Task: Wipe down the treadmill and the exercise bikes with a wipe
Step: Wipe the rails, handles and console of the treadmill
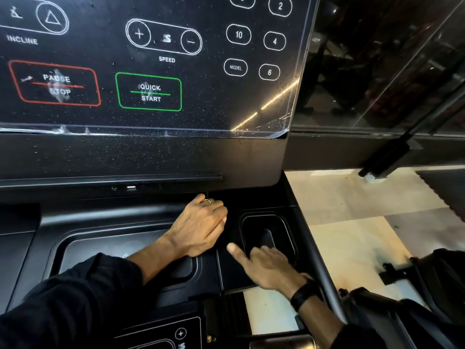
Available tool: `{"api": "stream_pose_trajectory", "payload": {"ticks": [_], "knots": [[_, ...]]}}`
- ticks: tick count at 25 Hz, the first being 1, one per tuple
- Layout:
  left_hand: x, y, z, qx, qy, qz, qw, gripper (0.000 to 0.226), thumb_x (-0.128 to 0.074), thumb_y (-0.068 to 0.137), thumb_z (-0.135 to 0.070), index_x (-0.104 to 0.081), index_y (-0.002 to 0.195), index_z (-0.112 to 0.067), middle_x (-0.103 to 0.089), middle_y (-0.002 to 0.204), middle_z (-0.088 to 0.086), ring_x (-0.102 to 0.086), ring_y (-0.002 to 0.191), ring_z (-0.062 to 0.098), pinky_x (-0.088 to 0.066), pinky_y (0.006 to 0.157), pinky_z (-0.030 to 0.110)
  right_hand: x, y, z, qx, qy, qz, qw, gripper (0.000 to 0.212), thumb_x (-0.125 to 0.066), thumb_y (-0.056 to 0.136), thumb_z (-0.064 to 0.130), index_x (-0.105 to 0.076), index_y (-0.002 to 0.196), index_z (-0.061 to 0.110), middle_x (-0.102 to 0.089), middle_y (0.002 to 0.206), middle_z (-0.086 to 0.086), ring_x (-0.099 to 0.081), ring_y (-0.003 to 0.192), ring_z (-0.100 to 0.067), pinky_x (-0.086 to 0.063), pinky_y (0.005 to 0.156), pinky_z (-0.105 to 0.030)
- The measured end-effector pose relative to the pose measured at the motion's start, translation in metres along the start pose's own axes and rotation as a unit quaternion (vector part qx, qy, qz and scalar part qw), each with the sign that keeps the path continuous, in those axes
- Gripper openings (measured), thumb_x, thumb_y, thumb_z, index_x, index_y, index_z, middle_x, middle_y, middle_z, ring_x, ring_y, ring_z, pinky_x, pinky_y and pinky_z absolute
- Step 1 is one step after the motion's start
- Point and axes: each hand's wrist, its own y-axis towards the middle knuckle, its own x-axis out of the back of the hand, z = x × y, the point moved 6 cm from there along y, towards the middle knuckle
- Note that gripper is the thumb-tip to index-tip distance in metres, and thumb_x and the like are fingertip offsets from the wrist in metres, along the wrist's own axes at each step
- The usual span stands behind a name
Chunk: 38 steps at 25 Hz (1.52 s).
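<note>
- Fingers of the left hand (201, 226): lying flat and close together, palm down on the treadmill (141, 157) tray ledge just below the console; a ring shows on one finger. Whether a wipe sits under the palm cannot be told, as none shows.
- Fingers of the right hand (264, 267): loosely spread, forefinger extended, resting at the rim of the cup holder (266, 233); gripping nothing visible. A dark wristband sits on the wrist.
- Control panel (151, 59): speckled with dust and smudges, the clear cover film peeling at its lower edge.
- Tray recess (100, 248): lies under the left forearm.
- Step in hand, by judgement: wiping the ledge between tray and cup holder.
- Next move, by judgement: calls for sweeping into the cup holder, then over the dusty panel with light, even pressure.
</note>
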Motion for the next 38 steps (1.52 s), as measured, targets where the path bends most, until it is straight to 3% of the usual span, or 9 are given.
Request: {"api": "stream_pose_trajectory", "payload": {"ticks": [6, 10, 13, 15, 18, 22, 29, 35, 38], "knots": [[0.003, 0.001, -0.002, -0.004, -0.012, -0.007, 1.0, 0.027, -0.032, 0.095, -0.027, -0.049, 0.075, -0.019, -0.051, 0.071, -0.003, -0.045, 0.061, 0.017, -0.034, 0.073, 0.034, 0.007, 0.005, 0.002, -0.026, 0.233, -0.135, 0.963, 0.068, -0.055, 0.082, 0.074, -0.058, 0.07, 0.008, -0.06, 0.071, -0.002, -0.059, 0.072, -0.021, -0.044, 0.067, -0.032], [0.002, 0.0, -0.001, -0.002, -0.022, -0.007, 1.0, 0.027, -0.031, 0.095, -0.027, -0.049, 0.076, -0.019, -0.052, 0.073, -0.003, -0.045, 0.062, 0.017, -0.037, 0.073, 0.035, 0.012, -0.001, -0.014, -0.026, 0.58, -0.182, 0.793, 0.019, -0.08, 0.081, 0.014, -0.072, 0.093, 0.001, -0.067, 0.066, -0.003, -0.055, 0.059, -0.018, -0.047, 0.055, -0.027], [0.003, 0.0, -0.002, -0.002, -0.021, -0.012, 1.0, 0.027, -0.031, 0.095, -0.027, -0.048, 0.076, -0.019, -0.051, 0.073, -0.004, -0.045, 0.062, 0.016, -0.037, 0.073, 0.035, 0.021, -0.012, -0.016, 0.021, 0.628, -0.225, 0.744, 0.011, -0.073, 0.087, 0.003, -0.071, 0.097, 0.005, -0.072, 0.076, -0.008, -0.062, 0.068, -0.02, -0.05, 0.056, -0.02], [0.003, -0.001, -0.002, -0.002, -0.019, -0.015, 1.0, 0.026, -0.032, 0.095, -0.027, -0.048, 0.076, -0.02, -0.052, 0.073, -0.004, -0.046, 0.063, 0.017, -0.036, 0.074, 0.035, 0.039, -0.021, -0.02, 0.068, 0.577, -0.314, 0.751, 0.012, -0.064, 0.093, 0.004, -0.073, 0.097, 0.011, -0.075, 0.084, -0.003, -0.069, 0.079, -0.014, -0.055, 0.07, -0.022], [0.003, -0.001, -0.001, -0.002, -0.013, -0.016, 1.0, 0.025, -0.033, 0.094, -0.028, -0.048, 0.076, -0.02, -0.053, 0.074, -0.003, -0.048, 0.064, 0.017, -0.034, 0.075, 0.035, 0.065, -0.038, -0.02, 0.161, 0.378, -0.48, 0.775, 0.034, -0.05, 0.099, -0.001, -0.064, 0.128, 0.011, -0.06, 0.137, 0.001, -0.054, 0.124, 0.003, -0.045, 0.101, -0.018], [0.007, -0.001, -0.003, -0.009, -0.013, -0.025, 1.0, 0.025, -0.036, 0.093, -0.028, -0.049, 0.074, -0.019, -0.053, 0.071, -0.002, -0.047, 0.062, 0.018, -0.032, 0.072, 0.035, 0.018, 0.001, 0.007, 0.258, 0.106, -0.263, 0.924, 0.054, -0.029, 0.106, 0.045, -0.016, 0.157, 0.032, -0.002, 0.165, 0.011, 0.005, 0.152, -0.011, -0.008, 0.125, -0.037], [0.005, -0.001, -0.002, 0.001, -0.015, -0.014, 1.0, 0.027, -0.035, 0.093, -0.028, -0.048, 0.072, -0.019, -0.051, 0.07, -0.003, -0.045, 0.061, 0.017, -0.031, 0.073, 0.033, 0.029, 0.054, 0.007, 0.047, 0.013, -0.281, 0.959, 0.114, 0.027, 0.074, 0.077, 0.001, 0.156, 0.002, 0.007, 0.164, -0.017, 0.009, 0.152, -0.028, 0.011, 0.122, -0.036], [0.003, -0.002, 0.001, 0.017, -0.021, 0.0, 1.0, 0.026, -0.035, 0.093, -0.027, -0.049, 0.073, -0.019, -0.05, 0.072, -0.005, -0.044, 0.064, 0.016, -0.032, 0.073, 0.033, 0.101, 0.136, -0.041, -0.07, 0.02, -0.187, 0.98, 0.079, -0.032, 0.102, 0.047, 0.009, 0.156, 0.006, 0.012, 0.164, -0.019, 0.01, 0.151, -0.035, 0.002, 0.123, -0.044], [0.002, 0.001, 0.002, 0.017, -0.014, 0.0, 1.0, 0.024, -0.036, 0.091, -0.025, -0.049, 0.072, -0.018, -0.05, 0.072, -0.004, -0.044, 0.064, 0.018, -0.031, 0.071, 0.034, 0.107, 0.156, -0.012, 0.007, 0.038, -0.146, 0.989, 0.081, -0.048, 0.098, 0.05, -0.008, 0.158, 0.013, -0.001, 0.165, -0.013, -0.002, 0.151, -0.033, -0.007, 0.123, -0.041]]}}
